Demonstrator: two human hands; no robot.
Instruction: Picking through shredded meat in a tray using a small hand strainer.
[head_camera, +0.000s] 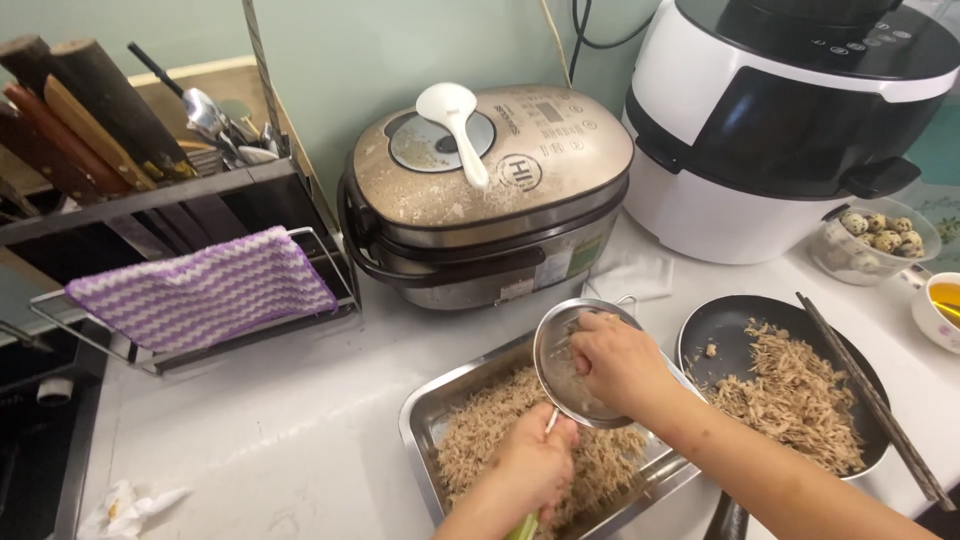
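Sieve (575, 365), gripped by left hand (530, 465) and seemingly rubbed inside by right hand (618, 362), could tip shreds past the tray (425, 420).

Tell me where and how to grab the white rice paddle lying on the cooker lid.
Grip the white rice paddle by its narrow handle, which points toward the front of the rice cooker. Come from above and the front: the scoop end lies farther back, near the wall.
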